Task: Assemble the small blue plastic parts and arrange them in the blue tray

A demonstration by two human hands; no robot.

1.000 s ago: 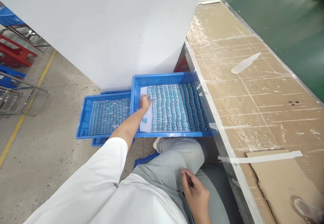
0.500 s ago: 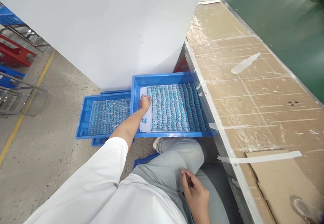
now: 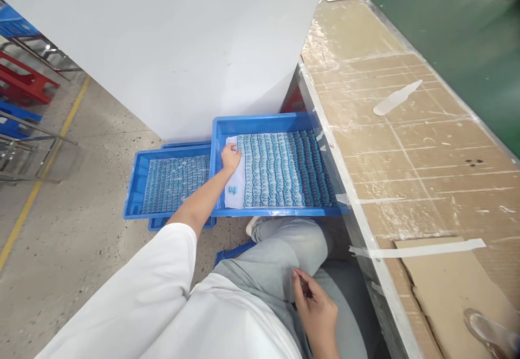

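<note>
My left hand point(image 3: 231, 158) reaches into a blue tray point(image 3: 264, 121), over a bare strip of the white sheet point(image 3: 240, 183) lining it. Its fingers are bent and closed near the left end of the rows; what they hold, if anything, is hidden behind the hand. Many small blue pieces point(image 3: 276, 169) stand in close rows across the sheet. A little clump of blue pieces point(image 3: 233, 190) lies apart, nearer to me on the bare strip. My right hand point(image 3: 316, 307) rests on my lap, thumb and forefinger tips together, with nothing visible in it.
A second blue tray point(image 3: 136, 185) with similar rows stands lower on the left, on another tray. A white panel point(image 3: 182, 50) rises behind. To the right runs a cardboard-covered bench point(image 3: 406, 148) bearing a pale flat strip point(image 3: 397, 99) and loose tape point(image 3: 422, 249).
My left hand has shifted toward the far left of the tray, from the edge of the rows onto the bare strip. My right hand stays on my lap. The view has tilted slightly.
</note>
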